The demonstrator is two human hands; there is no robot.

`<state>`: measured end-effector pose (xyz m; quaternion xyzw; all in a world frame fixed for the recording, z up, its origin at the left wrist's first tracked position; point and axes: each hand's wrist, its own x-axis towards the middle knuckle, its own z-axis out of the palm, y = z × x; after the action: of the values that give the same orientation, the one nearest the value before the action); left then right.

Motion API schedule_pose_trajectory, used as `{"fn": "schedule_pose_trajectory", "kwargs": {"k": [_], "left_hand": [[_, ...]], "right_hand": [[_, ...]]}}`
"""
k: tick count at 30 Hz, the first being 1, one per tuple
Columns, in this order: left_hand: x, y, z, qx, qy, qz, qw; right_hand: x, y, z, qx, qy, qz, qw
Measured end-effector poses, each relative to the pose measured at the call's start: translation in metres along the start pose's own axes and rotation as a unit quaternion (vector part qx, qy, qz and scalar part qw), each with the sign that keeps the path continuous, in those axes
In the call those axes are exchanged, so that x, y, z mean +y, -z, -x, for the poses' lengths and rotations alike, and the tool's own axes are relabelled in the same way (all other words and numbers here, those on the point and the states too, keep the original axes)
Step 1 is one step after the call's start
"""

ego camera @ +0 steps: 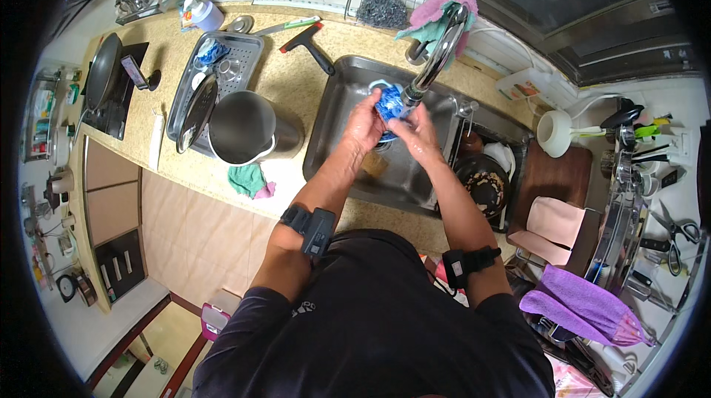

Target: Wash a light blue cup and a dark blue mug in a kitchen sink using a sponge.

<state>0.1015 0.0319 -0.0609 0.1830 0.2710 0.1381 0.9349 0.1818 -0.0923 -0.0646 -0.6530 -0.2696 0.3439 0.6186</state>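
Over the steel sink (333, 137), both my hands are around a small blue-and-white patterned vessel (390, 102), right below the chrome faucet (439, 56). My left hand (364, 120) grips its left side, with wet skin showing at the wrist. From the right, my right hand (420, 134) holds it with the thumb across its front. The fingers and the faucet spout hide part of the vessel, so its exact kind is unclear. A yellow-brown sponge (375, 165) lies on the sink floor beneath my hands.
Left of the sink stand a tall steel pot (243, 126) and a perforated drain tray (253, 65) with dishes. A black squeegee (311, 48) touches the sink's rim. Right of the sink, a dark pan (481, 184) sits beside a brown cutting board (555, 176). A cloth (425, 15) drapes behind the faucet.
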Motion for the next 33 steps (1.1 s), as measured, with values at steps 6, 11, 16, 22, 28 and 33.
{"fn": "schedule_pose_trajectory", "kwargs": {"k": [6, 11, 16, 22, 28, 33], "left_hand": [[-0.003, 0.003, -0.004, 0.019, 0.030, 0.184, 0.982], [-0.002, -0.002, 0.009, 0.038, 0.007, 0.155, 0.987], [0.008, 0.012, 0.010, 0.017, 0.012, 0.156, 0.987], [0.008, 0.008, 0.016, -0.004, -0.032, 0.060, 0.998], [0.003, 0.022, 0.015, 0.023, -0.034, 0.123, 0.992], [0.001, 0.044, 0.008, 0.001, -0.003, 0.191, 0.982]], "right_hand": [[0.003, -0.015, 0.014, -0.020, -0.218, -0.245, 0.944], [0.010, -0.011, 0.005, -0.009, -0.186, -0.228, 0.956], [0.024, -0.007, -0.001, 0.020, -0.155, -0.070, 0.985], [0.013, -0.008, -0.011, 0.063, -0.164, -0.078, 0.981], [0.029, 0.000, -0.024, 0.050, -0.078, 0.083, 0.992], [0.040, -0.012, -0.030, 0.097, -0.121, 0.309, 0.938]]}}
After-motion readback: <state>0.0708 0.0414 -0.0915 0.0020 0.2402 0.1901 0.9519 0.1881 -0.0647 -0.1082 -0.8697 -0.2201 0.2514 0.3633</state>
